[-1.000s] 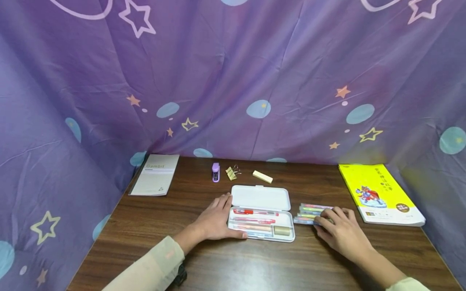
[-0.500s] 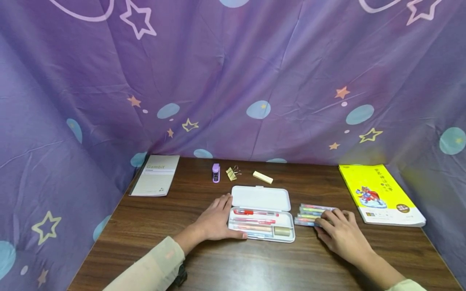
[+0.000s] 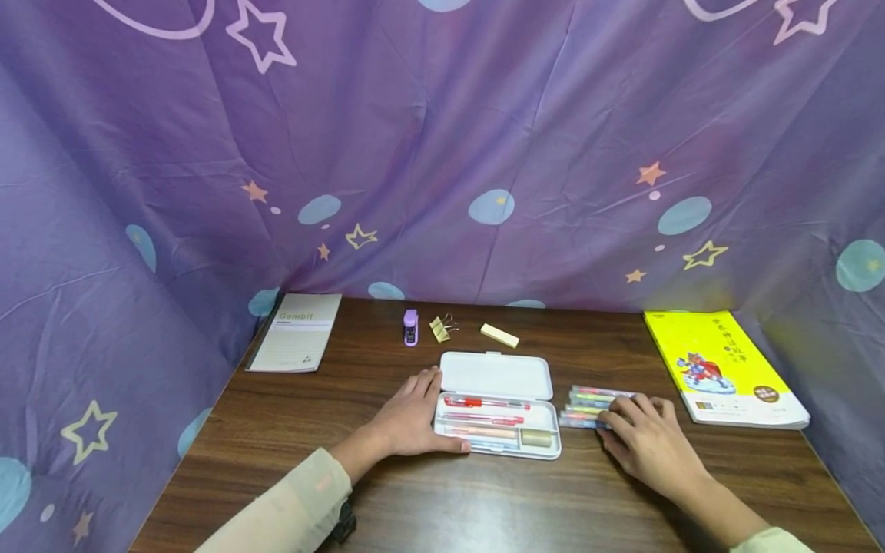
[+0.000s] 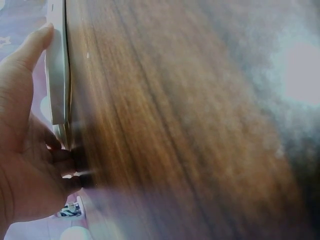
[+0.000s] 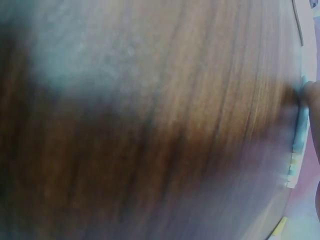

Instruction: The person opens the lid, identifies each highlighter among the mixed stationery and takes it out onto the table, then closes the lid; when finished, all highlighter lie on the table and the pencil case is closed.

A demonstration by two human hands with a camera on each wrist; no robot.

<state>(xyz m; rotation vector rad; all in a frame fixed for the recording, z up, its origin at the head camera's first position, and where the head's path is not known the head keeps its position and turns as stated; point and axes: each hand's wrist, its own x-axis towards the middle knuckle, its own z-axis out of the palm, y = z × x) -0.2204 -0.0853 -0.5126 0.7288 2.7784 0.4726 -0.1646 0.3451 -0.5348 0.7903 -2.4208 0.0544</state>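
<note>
A white pencil case (image 3: 495, 375) lies with its lid folded back on the dark wooden table. Inside are a red-capped pen (image 3: 487, 403), a few more pens and a small tan block (image 3: 535, 438). My left hand (image 3: 413, 418) grips the case's left end, thumb along the front edge and fingers at the side; the left wrist view shows the thumb against the case's wall (image 4: 57, 80). To the right, my right hand (image 3: 650, 442) holds the right ends of several colourful pens (image 3: 586, 401) lying side by side. Its fingers curl over them and hide those ends.
Behind the case stand a purple stapler (image 3: 411, 329), a gold binder clip (image 3: 439, 329) and a pale yellow eraser-like bar (image 3: 499, 336). A notebook (image 3: 296, 334) lies at the back left, a yellow book (image 3: 719, 369) at the right. A purple curtain (image 3: 442, 153) encloses the table.
</note>
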